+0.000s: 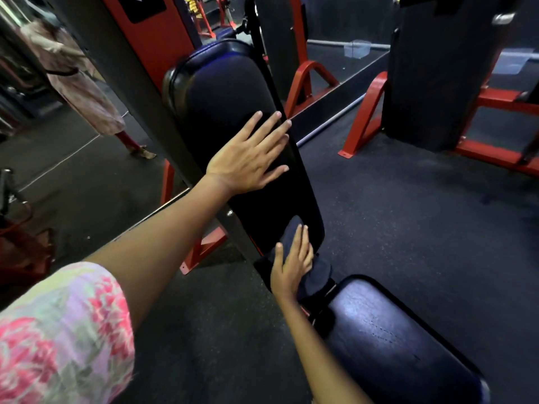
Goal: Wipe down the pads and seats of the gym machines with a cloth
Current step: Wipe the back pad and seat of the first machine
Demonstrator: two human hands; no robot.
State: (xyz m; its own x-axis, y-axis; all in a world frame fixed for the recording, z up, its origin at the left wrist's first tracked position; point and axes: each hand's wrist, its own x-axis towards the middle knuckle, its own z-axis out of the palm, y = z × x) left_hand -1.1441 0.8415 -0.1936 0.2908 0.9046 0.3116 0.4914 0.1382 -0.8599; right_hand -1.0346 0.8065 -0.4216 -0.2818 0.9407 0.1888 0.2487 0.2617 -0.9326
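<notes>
Dark floor [408,217] carries red frames [361,118] and a grey post [140,91] with the black back pad [221,112] tilted against it, the black seat [402,345] just below its bottom end. Left hand [248,158], arm in a floral sleeve [64,330], lies flat mid-pad with fingers straight and spread wide. Right hand [291,263] presses the dark cloth [318,275] onto the pad's bottom edge, fingers straight and close together, cloth bunching down into the gap toward the seat's near edge.
</notes>
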